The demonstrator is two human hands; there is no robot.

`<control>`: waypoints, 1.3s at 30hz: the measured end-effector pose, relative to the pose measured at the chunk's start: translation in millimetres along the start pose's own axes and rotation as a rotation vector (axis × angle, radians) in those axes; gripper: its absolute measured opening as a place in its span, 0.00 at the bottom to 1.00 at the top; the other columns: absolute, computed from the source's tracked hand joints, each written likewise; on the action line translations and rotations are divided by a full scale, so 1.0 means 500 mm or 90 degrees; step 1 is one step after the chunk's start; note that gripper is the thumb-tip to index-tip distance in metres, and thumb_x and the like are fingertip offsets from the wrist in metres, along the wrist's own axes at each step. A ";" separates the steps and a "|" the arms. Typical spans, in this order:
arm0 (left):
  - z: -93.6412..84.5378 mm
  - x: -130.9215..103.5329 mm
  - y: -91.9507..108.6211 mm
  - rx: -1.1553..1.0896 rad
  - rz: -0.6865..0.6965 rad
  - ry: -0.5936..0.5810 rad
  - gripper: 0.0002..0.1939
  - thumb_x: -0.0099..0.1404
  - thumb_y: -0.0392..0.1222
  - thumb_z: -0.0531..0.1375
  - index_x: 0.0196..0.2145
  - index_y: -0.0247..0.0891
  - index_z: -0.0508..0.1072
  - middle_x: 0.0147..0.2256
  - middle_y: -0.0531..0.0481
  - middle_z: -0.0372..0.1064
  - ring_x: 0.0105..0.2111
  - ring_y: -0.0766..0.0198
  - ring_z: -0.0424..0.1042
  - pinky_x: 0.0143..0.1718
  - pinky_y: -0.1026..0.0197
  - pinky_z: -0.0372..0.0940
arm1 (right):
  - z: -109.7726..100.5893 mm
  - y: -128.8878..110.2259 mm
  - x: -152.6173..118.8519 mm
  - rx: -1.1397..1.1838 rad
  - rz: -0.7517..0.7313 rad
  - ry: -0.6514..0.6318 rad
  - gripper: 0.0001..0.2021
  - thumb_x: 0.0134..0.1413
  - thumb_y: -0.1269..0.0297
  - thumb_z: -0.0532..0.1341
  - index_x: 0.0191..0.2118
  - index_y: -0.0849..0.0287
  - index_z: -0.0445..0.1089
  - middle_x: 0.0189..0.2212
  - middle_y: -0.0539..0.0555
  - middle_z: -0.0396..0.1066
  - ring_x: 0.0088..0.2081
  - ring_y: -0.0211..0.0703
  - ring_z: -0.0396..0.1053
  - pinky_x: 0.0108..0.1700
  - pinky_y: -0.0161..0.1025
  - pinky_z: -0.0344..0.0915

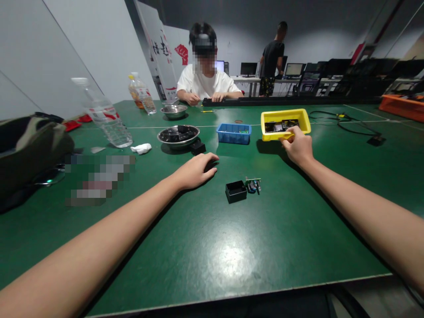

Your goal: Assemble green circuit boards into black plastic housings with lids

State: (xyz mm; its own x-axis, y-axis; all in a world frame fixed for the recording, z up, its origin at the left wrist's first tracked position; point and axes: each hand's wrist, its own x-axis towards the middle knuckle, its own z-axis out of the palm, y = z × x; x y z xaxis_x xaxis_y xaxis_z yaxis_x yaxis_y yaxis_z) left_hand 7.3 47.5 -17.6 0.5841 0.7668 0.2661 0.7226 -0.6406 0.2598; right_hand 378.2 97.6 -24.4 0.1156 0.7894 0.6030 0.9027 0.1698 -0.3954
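Clear bottle (107, 123): red-marked label, too blurry to read. Banner (160, 48): big dark writing, unclear. Left hand (198, 171) empty, fingers loosely bent. Black box (236, 192), open-topped, beside circuit board (253, 185). Yellow bin (272, 136), dark bits inside, right hand (299, 146) pinching near rim. Step: likely shifting bin; calls for keeping it level.

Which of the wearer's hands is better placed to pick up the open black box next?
Probably the left hand: it looks empty and is nearer the open black box, while the right hand holds the yellow bin.
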 end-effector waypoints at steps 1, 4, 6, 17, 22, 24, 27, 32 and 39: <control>-0.001 -0.001 0.003 0.006 0.005 0.014 0.20 0.68 0.47 0.55 0.54 0.36 0.68 0.53 0.38 0.74 0.53 0.50 0.73 0.56 0.44 0.69 | 0.003 -0.013 -0.005 0.005 -0.006 0.003 0.13 0.56 0.63 0.61 0.47 0.58 0.70 0.31 0.58 0.79 0.34 0.52 0.76 0.40 0.45 0.69; -0.007 -0.003 0.016 0.033 0.045 0.079 0.21 0.68 0.44 0.56 0.57 0.38 0.65 0.56 0.38 0.71 0.54 0.51 0.72 0.56 0.45 0.68 | 0.012 -0.059 -0.025 0.021 -0.072 0.000 0.11 0.54 0.64 0.64 0.43 0.58 0.71 0.28 0.55 0.78 0.30 0.49 0.75 0.35 0.41 0.66; -0.012 -0.003 0.027 0.057 0.083 0.131 0.21 0.70 0.43 0.56 0.58 0.37 0.64 0.59 0.38 0.67 0.57 0.50 0.69 0.60 0.43 0.65 | 0.017 -0.089 -0.041 0.032 -0.120 -0.027 0.10 0.53 0.65 0.64 0.43 0.57 0.72 0.28 0.55 0.79 0.28 0.48 0.74 0.33 0.39 0.64; -0.018 -0.003 0.074 0.216 0.189 0.171 0.19 0.73 0.46 0.53 0.57 0.37 0.70 0.61 0.36 0.66 0.61 0.45 0.64 0.59 0.43 0.59 | 0.034 -0.168 -0.102 0.046 -0.377 -0.080 0.07 0.56 0.66 0.61 0.41 0.56 0.73 0.24 0.50 0.76 0.23 0.41 0.71 0.27 0.33 0.57; -0.019 -0.001 0.087 0.258 0.180 0.122 0.19 0.74 0.47 0.51 0.54 0.38 0.73 0.63 0.35 0.65 0.61 0.43 0.65 0.60 0.39 0.53 | 0.031 -0.181 -0.108 0.032 -0.436 -0.058 0.08 0.57 0.65 0.59 0.40 0.56 0.74 0.23 0.51 0.76 0.23 0.41 0.71 0.28 0.34 0.59; -0.019 0.000 0.090 0.270 0.182 0.105 0.19 0.74 0.47 0.50 0.52 0.36 0.73 0.63 0.34 0.65 0.61 0.43 0.66 0.60 0.39 0.51 | 0.029 -0.181 -0.107 0.037 -0.445 -0.057 0.08 0.57 0.65 0.59 0.40 0.56 0.74 0.23 0.51 0.76 0.23 0.41 0.71 0.28 0.34 0.60; -0.021 0.000 0.093 0.269 0.187 0.091 0.18 0.74 0.47 0.50 0.50 0.36 0.73 0.64 0.34 0.64 0.61 0.43 0.65 0.62 0.39 0.50 | 0.028 -0.180 -0.105 0.051 -0.449 -0.065 0.07 0.58 0.65 0.59 0.40 0.56 0.74 0.23 0.51 0.76 0.24 0.41 0.71 0.29 0.34 0.61; -0.020 0.001 0.096 0.279 0.174 0.101 0.18 0.74 0.48 0.50 0.49 0.36 0.74 0.60 0.32 0.67 0.57 0.43 0.69 0.61 0.40 0.51 | 0.027 -0.180 -0.105 0.041 -0.468 -0.057 0.08 0.60 0.64 0.58 0.40 0.56 0.74 0.24 0.52 0.76 0.24 0.41 0.72 0.29 0.34 0.62; -0.018 0.003 0.097 0.276 0.142 0.101 0.19 0.73 0.50 0.50 0.48 0.36 0.75 0.54 0.33 0.70 0.53 0.42 0.71 0.57 0.39 0.52 | 0.025 -0.183 -0.104 0.020 -0.479 -0.048 0.09 0.60 0.65 0.57 0.41 0.57 0.75 0.24 0.52 0.77 0.24 0.41 0.72 0.29 0.34 0.62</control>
State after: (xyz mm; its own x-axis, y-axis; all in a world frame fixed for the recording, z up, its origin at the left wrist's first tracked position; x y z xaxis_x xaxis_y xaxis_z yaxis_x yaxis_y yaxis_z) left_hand 39.8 17.2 3.6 0.7024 0.5769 0.4169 0.6937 -0.6859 -0.2198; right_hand 284.1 48.4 -28.3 -0.5565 0.4921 0.6694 0.7146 0.6946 0.0834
